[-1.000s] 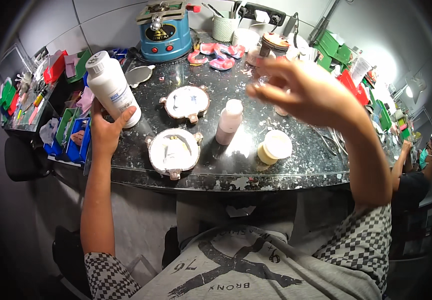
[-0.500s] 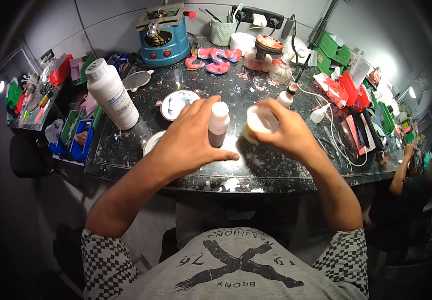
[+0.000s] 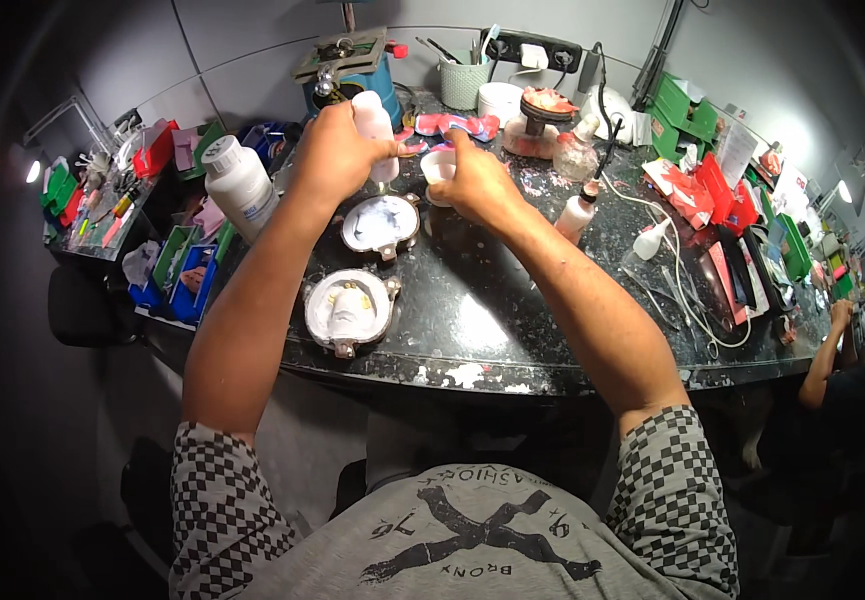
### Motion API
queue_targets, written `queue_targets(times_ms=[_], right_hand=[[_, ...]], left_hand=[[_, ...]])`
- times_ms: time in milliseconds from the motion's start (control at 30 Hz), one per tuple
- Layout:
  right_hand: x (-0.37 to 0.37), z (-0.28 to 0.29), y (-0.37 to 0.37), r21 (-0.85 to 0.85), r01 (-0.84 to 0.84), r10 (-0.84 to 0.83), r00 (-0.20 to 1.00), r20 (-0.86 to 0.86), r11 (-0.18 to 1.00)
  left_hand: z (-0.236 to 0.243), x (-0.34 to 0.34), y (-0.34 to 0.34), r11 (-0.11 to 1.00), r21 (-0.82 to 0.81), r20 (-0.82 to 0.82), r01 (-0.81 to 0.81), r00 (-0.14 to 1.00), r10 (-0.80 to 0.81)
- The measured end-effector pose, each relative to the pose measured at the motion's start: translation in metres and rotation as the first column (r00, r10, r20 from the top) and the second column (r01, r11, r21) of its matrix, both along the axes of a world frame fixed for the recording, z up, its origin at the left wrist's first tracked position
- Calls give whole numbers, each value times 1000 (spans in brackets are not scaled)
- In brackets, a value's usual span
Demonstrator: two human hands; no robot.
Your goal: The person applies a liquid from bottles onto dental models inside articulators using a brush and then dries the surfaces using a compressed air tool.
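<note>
My left hand [image 3: 337,155] is wrapped round a small white squeeze bottle [image 3: 373,118] at the far side of the bench, over the spot behind the plaster-filled flasks. Close to its right, my right hand [image 3: 480,182] holds a small white cup [image 3: 438,168] by its side, thumb toward me. Nearer me lie two metal dental flask halves. The farther flask half [image 3: 380,226] has a smooth whitish hollow; the nearer flask half [image 3: 348,312] holds a plaster mould with some yellowish teeth-like pieces. What is in the cup cannot be made out.
A large white bottle [image 3: 240,188] stands left of my left forearm. Pink-and-blue wax pieces [image 3: 452,125] lie behind my hands, near a blue machine [image 3: 360,75]. To the right are a dropper bottle [image 3: 574,214], a cable [image 3: 680,255] and red and green bins. A person sits far right.
My left hand has closed on the bottle and carried it away from me to the left. My right hand has moved the cup left and farther off. Both flask halves are now uncovered.
</note>
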State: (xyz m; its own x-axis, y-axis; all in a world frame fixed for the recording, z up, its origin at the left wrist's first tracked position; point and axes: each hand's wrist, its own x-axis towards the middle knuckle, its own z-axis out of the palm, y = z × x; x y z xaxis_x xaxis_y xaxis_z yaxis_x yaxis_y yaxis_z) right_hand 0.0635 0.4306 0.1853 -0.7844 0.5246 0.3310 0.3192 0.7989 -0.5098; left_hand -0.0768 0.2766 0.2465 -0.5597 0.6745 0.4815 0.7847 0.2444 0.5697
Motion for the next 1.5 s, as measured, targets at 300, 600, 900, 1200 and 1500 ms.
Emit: queue_targets(times_ms=[300, 600, 900, 1200, 1500], right_hand=[[-60, -18, 13, 9, -133, 134, 989, -59, 991], [10, 7, -36, 115, -316, 330, 933, -143, 942], [-21, 9, -30, 14, -747, 696, 627, 350, 665], [-3, 31, -32, 16, -682, 579, 634, 513, 732], [121, 38, -73, 4, -424, 365, 786, 499, 906]], left_hand=[[-58, -56, 44, 958, -98, 31, -271, 961, 275], [-58, 13, -67, 980, -116, -175, -164, 974, 142], [-167, 166, -232, 962, 261, -48, -82, 994, 98], [-397, 234, -315, 980, -195, 831, -24, 528, 178], [-403, 188, -258, 988, -45, 818, 147, 574, -48]])
